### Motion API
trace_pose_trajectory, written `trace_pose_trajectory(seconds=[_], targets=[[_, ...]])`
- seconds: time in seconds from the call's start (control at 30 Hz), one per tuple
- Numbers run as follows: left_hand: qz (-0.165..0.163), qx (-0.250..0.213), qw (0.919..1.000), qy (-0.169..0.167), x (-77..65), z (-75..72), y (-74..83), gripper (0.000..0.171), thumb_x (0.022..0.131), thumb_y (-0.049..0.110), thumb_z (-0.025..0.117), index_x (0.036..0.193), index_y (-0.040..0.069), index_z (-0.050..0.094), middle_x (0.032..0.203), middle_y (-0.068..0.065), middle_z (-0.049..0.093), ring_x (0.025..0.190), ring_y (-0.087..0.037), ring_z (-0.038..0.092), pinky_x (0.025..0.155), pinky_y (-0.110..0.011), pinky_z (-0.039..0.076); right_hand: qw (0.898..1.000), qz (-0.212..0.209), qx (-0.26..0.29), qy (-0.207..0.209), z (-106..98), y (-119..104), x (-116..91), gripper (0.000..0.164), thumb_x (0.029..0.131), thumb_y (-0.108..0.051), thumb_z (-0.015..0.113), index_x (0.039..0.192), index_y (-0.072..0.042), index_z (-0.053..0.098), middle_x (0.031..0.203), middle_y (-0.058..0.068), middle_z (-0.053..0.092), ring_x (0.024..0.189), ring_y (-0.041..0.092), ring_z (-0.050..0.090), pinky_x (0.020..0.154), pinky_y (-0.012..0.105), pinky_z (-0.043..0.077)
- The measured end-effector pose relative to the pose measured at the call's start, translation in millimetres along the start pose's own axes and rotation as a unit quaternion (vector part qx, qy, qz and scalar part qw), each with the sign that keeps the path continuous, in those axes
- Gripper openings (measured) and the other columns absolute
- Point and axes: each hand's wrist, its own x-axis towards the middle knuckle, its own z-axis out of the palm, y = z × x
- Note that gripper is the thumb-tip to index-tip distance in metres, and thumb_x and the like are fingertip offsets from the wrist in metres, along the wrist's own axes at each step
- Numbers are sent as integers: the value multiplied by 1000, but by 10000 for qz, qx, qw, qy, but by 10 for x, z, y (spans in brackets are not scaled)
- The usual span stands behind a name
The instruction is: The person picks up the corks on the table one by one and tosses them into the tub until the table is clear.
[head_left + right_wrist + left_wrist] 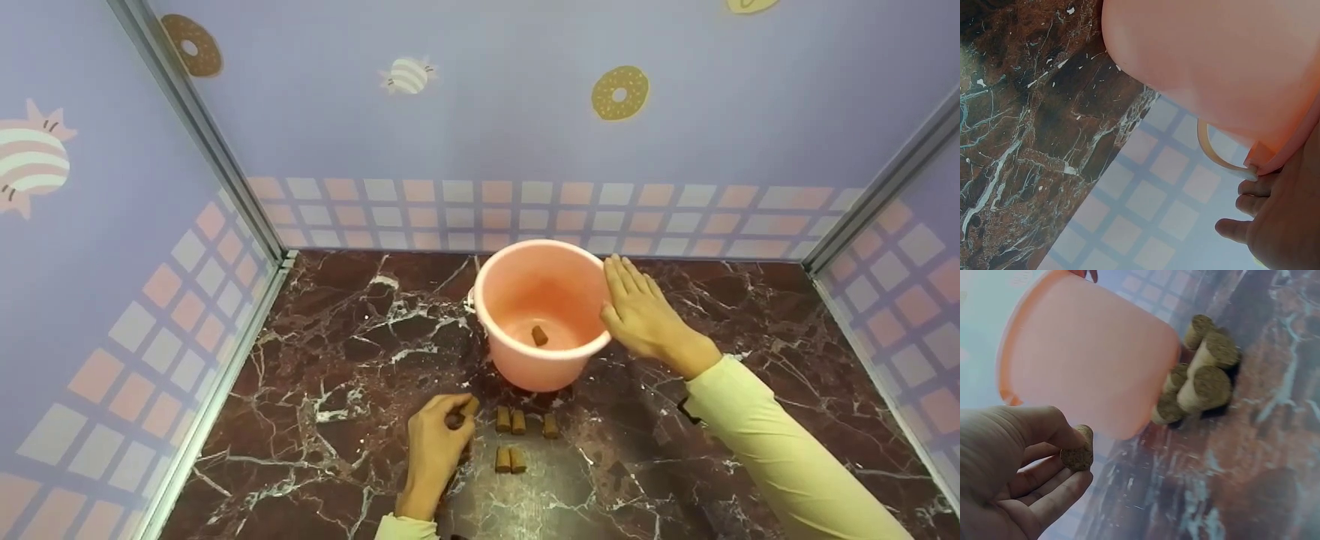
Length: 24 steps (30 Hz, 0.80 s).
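Observation:
My left hand (437,442) pinches a cork (1077,451) between thumb and fingertips, just off the floor at the near left of a pink bucket (536,371). Against the bucket's right rim rests my right hand (645,315), its fingers straight. One cork (539,335) lies on the bottom inside the bucket. Several more corks (503,460) lie in two short rows on the dark surface in front of it. From the right wrist view, the pale handle (1213,149) hangs by the rim, close to the right hand's fingers.
Dark marbled surface (300,450) spreads around the bucket. A lilac back wall (510,135) with pink and white squares rises just behind it. Side panels (127,262) in metal frames stand at left and right.

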Motion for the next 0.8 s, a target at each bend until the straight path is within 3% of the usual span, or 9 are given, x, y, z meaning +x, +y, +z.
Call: trace_pose_trajectory(seconds=[0.53,0.8], targets=[[-39,-140,9994,299,229,-67,251,31,76,-14,79,104,-2,81,100,-10,78,87,-25,77,76,-43,66,10000,20,-21,-36,-8,-6,11,71,110,-25,34,164,11,6,173,29,2,160,45,2,129,60,1],[-59,-61,9990,442,302,-105,324,32,76,-11,80,105,1,82,102,-7,79,89,-23,76,78,-38,65,10000,-6,-51,-20,-1,0,6,72,109,-29,31,164,12,6,173,29,3,160,46,4,129,60,2]])
